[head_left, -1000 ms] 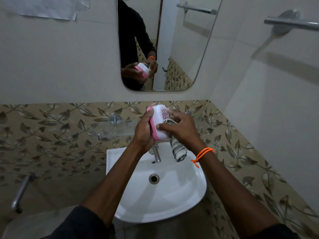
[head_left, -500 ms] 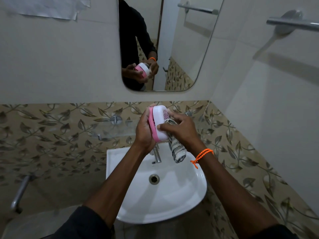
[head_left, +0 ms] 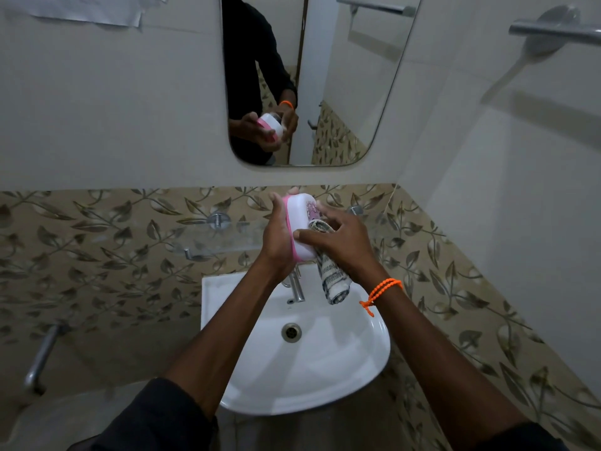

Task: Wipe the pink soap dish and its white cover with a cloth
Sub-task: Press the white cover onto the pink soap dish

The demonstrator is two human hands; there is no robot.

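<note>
The pink soap dish (head_left: 288,224) with its white cover (head_left: 301,222) closed on it is held on edge above the sink, cover facing right. My left hand (head_left: 276,240) grips the dish from the left, fingers wrapped round its pink rim. My right hand (head_left: 341,244) holds a striped grey-and-white cloth (head_left: 331,278) against the cover's right face, thumb lying across the white plastic. The cloth's loose end hangs below my right hand. A pink printed picture shows on the cover near its top.
A white wash basin (head_left: 364,359) with a chrome tap (head_left: 297,289) sits right below my hands. A glass shelf (head_left: 211,239) juts from the leaf-patterned tiles at left. Mirror (head_left: 341,92) above, towel bar (head_left: 553,30) on the right wall, a metal pipe handle (head_left: 40,359) at lower left.
The dish and both hands have risen slightly and tipped a little. My right hand has slid the cloth along the cover, thumb now lower on the white face.
</note>
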